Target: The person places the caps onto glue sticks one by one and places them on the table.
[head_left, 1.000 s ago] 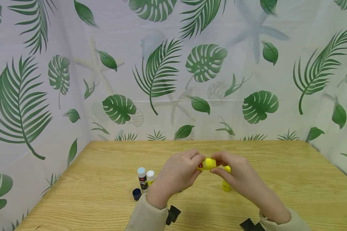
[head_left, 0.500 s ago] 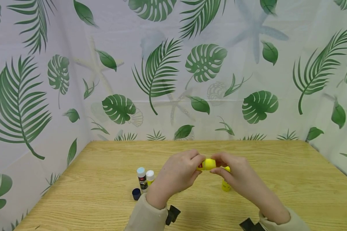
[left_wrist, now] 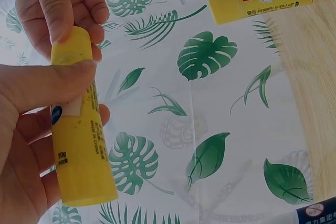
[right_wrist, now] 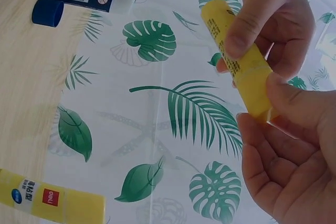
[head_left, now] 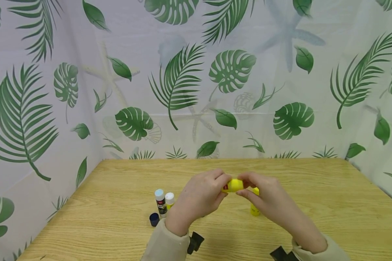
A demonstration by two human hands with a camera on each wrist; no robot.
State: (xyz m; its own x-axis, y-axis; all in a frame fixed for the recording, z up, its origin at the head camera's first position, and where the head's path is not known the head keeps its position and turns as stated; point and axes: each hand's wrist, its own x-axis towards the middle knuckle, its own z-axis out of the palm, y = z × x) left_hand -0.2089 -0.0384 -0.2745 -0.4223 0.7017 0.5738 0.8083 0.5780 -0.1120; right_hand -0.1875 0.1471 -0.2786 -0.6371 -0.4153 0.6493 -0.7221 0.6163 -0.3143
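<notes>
Both hands hold one yellow glue stick (head_left: pixel 234 185) level above the table. My left hand (head_left: pixel 204 192) grips its body, thumb laid across it in the left wrist view, where small print and "20g" show on the barrel (left_wrist: pixel 84 156). At the other end, my right hand (head_left: pixel 264 192) pinches the yellow cap (right_wrist: pixel 257 100) between thumb and fingers; the cap sits against the body. Another yellow glue stick (head_left: pixel 255 209) stands partly hidden behind my right hand. Two such capped yellow sticks, the nearer one (left_wrist: pixel 262 1) and one beside it, appear in the left wrist view.
Left of my left forearm stand a dark-labelled glue stick (head_left: pixel 161 204) with a pale top and a yellow one (head_left: pixel 170 198) with a white top. A loose navy cap (head_left: pixel 154 219) lies beside them on the wooden table (head_left: pixel 117 188). Leaf-printed cloth (head_left: pixel 196 90) hangs behind and at both sides.
</notes>
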